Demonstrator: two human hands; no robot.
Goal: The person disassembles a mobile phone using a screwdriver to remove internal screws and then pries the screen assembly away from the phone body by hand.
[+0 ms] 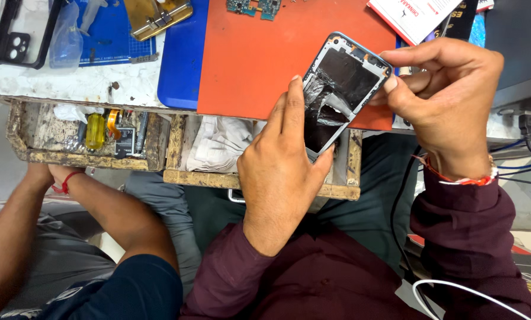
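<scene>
An opened phone frame (pixel 343 83) with a silver rim and black inner foil hangs tilted above the orange mat (pixel 250 59). My left hand (pixel 280 172) grips its lower end, the index finger pressing on wrinkled black film near the middle. My right hand (pixel 443 101) pinches the upper right corner of the frame between thumb and fingers.
Another person's arms (pixel 93 201) rest at the lower left. Open wooden drawers (pixel 93 133) hold a yellow-handled tool, small parts and white cloth (pixel 218 142). A blue mat (pixel 179 59), a black phone case (pixel 16 32), a circuit board (pixel 253 7) and cables (pixel 514 160) lie around.
</scene>
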